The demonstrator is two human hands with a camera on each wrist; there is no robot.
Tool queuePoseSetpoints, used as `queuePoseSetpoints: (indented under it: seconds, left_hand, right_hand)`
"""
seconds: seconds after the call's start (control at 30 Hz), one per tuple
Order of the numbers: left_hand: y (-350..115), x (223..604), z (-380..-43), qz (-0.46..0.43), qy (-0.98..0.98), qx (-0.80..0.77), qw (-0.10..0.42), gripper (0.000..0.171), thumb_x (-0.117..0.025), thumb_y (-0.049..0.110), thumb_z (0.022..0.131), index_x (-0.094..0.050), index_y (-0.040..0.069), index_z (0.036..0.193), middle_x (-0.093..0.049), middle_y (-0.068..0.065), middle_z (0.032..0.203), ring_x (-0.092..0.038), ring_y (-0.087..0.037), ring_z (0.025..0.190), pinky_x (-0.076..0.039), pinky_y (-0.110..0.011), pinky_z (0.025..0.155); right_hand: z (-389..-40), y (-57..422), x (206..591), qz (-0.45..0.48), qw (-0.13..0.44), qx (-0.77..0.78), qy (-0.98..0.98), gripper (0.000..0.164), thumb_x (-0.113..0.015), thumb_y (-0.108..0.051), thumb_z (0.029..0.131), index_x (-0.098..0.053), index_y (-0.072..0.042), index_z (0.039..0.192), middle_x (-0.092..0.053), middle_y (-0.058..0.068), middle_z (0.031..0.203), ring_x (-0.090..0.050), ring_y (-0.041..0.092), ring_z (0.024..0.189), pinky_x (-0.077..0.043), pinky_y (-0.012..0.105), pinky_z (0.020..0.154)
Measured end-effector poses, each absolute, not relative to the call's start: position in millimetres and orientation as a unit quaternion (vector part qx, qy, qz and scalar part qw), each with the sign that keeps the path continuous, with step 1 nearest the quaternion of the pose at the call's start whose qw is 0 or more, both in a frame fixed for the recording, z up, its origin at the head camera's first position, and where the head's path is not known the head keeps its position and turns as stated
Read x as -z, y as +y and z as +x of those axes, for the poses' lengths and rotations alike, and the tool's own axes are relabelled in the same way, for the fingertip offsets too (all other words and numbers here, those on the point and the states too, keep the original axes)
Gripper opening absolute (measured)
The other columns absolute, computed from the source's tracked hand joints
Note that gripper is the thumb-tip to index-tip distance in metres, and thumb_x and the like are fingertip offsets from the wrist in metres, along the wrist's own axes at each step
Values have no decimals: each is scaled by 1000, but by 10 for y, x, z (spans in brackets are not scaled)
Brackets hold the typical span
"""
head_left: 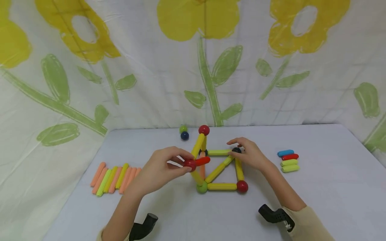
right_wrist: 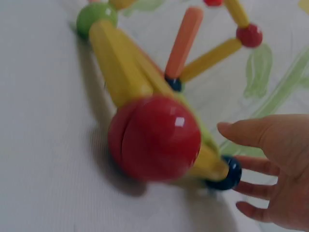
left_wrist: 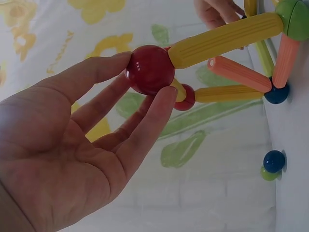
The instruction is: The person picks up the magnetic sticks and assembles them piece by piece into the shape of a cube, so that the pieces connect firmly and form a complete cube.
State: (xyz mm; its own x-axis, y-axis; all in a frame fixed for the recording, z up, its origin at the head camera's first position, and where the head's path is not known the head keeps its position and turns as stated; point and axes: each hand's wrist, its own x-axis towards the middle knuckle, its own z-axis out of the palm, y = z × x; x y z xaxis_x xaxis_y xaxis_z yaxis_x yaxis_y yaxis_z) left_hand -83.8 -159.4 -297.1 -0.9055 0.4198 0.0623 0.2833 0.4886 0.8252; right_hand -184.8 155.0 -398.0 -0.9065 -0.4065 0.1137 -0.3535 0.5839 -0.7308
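My left hand [head_left: 163, 169] pinches a red ball [left_wrist: 150, 70] between thumb and fingertips, raised above the table. From that ball a yellow rod [left_wrist: 227, 41] slopes down to a green ball [head_left: 201, 187], and a red rod [head_left: 203, 161] points rightward. Another red ball [head_left: 204, 130] tops the frame at the back. On the table, yellow rods [head_left: 222, 186] join the green ball, a red corner ball [head_left: 242, 186] and a dark blue ball [right_wrist: 232, 173]. Beside this blue ball is my right hand [head_left: 251, 155], fingers loosely spread; whether they touch it I cannot tell.
A row of orange, yellow and green rods [head_left: 114, 179] lies at the left. Blue, red and light green short rods [head_left: 289, 161] lie at the right. A loose dark blue ball [head_left: 185, 135] and a green ball [head_left: 183, 128] sit near the back edge, before a flowered curtain.
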Motion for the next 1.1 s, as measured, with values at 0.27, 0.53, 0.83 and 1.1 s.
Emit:
queuePoseSetpoints:
  seconds: [0.27,0.53,0.83,1.1]
  left_hand:
    - [-1615,2992,-861,199,873,-440,70,16,-78,13,96,-73,11,111,-70,-4,110,-70,-22,98,-63,-33,84]
    - [-1467,3074,-918,88,898,-427,55,20,-83,13,92,-64,10,96,-65,-3,90,-59,-18,75,-49,-28,63]
    - [-1444,3103,-940,65,900,-429,42,26,-84,10,90,-59,8,98,-67,-7,93,-61,-19,75,-51,-27,65]
    - [-1415,3088,-943,47,905,-420,44,41,-85,12,89,-62,5,122,-71,-12,104,-65,-19,80,-59,-32,70]
  right_hand:
    - [-1946,1660,4093,-195,63,388,899,20,-69,-19,103,-75,-5,116,-72,15,117,-63,25,90,-52,34,76]
    - [-1950,1695,4058,-195,86,383,899,14,-73,-19,100,-75,-6,103,-73,10,105,-58,17,81,-51,30,71]
    - [-1893,1617,3950,-217,27,368,904,18,-76,-15,97,-74,-4,112,-70,16,113,-61,26,89,-52,35,76]
    - [-1810,1367,4006,-273,1,409,871,21,-77,-9,97,-75,-6,118,-70,14,119,-64,35,107,-58,50,91]
